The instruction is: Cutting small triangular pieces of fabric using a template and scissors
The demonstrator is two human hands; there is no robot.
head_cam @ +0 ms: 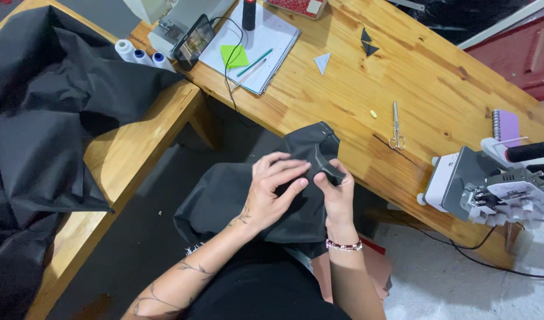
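Both hands pinch one piece of black fabric [295,195] over the lap: the left hand [272,192] lies flat-fingered on it, and the right hand [337,192] has its grip pressed on a folded edge. Beyond the grip on the worktop [437,89]: one pair of scissors [396,127], one spiral notebook [257,44] bearing a green sticky note [234,56], and three thread cones [143,55].

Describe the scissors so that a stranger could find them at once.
Start at the long wooden table. Near its right end, before the white sewing machine, lie small metal scissors, closed, with the tips pointing away. They are the only shiny steel thing there.
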